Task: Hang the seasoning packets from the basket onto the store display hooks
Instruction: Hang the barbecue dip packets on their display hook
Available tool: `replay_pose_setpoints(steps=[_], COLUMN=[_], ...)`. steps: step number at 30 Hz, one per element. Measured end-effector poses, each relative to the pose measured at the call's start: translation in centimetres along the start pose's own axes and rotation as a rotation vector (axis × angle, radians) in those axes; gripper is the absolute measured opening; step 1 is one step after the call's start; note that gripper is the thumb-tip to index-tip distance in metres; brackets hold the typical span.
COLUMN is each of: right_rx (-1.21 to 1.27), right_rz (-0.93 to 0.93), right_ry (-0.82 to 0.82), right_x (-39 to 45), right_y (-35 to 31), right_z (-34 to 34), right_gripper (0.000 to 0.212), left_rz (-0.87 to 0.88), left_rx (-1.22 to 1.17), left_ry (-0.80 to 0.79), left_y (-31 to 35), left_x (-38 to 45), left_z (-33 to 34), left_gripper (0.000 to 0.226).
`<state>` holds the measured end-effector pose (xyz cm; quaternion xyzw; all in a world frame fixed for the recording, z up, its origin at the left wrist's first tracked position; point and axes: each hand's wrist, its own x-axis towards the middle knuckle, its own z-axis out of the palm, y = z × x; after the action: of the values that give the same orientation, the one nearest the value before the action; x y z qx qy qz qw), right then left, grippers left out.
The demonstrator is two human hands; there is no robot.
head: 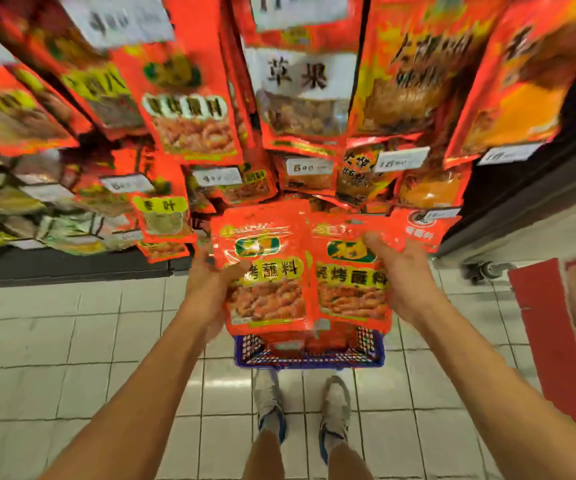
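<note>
1. Left hand (210, 289) grips the left edge of a glossy red foil seasoning packet with a yellow label band and a food photo (266, 271); thumb lies over the front face, fingers are hidden behind.
2. Right hand (401, 275) grips a second red foil seasoning packet of the same print (349, 278) at its right edge; thumb presses the upper front, fingers curl behind.
3. The two packets sit side by side, edges overlapping at the middle, both upright and facing the camera, held above the basket.
4. A blue wire-mesh shopping basket (309, 356) stands on the white tiled floor (72, 341), directly below the held packets and just ahead of the person's grey-and-blue sneakers (269, 403). More red packets lie inside it; count cannot be told.
5. The store display (193, 109) fills the upper frame: rows of hanging red and orange seasoning packets with white price tags (217, 176). Hooks themselves are blurred and cannot be made out.
6. A red mat (543, 327) lies on the floor at right.
</note>
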<state>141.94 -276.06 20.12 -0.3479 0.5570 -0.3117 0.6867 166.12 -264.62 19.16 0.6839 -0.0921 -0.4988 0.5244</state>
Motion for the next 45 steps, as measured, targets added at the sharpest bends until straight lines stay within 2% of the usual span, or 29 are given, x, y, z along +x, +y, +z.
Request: replay_pose_setpoints(steps=[2,5,7,10,14,19,26,33,39,45], right_rx=[0.009,-0.033,-0.075,-0.109,-0.107,-0.088,-0.084,-0.103,-0.141,-0.123], right_rz=[-0.098,-0.268,-0.411,-0.634,-0.828,-0.953,-0.995,-0.911,-0.930,-0.907], right_ry=[-0.047,-0.120,-0.132,-0.187,-0.208,-0.220,-0.125,-0.067,-0.023,0.022], right_x=[-1.7,-5.3,-8.1,-12.2,-16.9,-20.2,-21.6,-20.5,-19.6,-17.8], right_y=[-6.4,-15.8,-21.6,-29.2,-36.3,-42.9,-50.0,-52.7,-53.8,-54.4], right_z=[1.7,5.0,7.6,11.4,16.1,21.7,28.7,31.8,33.3,34.4], right_gripper=[0.010,0.006,0.013,0.016,0.009,0.008,0.021,0.020,0.021,0.008], left_rz=[0.089,0.237,0.379,0.546,0.699,0.861,0.973,1.009,1.021,1.016], left_rx=[-0.031,-0.093,-0.115,-0.160,-0.161,-0.135,-0.110,-0.096,-0.051,-0.051], left_ry=[-0.010,-0.044,-0.060,-0.063,-0.111,-0.105,-0.054,-0.079,-0.108,-0.120], left_y=[6.0,15.0,20.8,28.5,36.0,43.0,49.7,52.4,53.8,54.6], left_x=[-2.6,-6.9,-9.5,-13.2,-17.0,-20.2,-21.4,-21.2,-20.2,-18.7], left_z=[-0.8,-1.6,-2.0,-3.2,-5.7,-8.8,-10.1,-9.5,-9.7,-10.0], left_gripper=[0.041,0.025,0.017,0.027,0.027,0.030,0.014,0.016,0.015,0.015])
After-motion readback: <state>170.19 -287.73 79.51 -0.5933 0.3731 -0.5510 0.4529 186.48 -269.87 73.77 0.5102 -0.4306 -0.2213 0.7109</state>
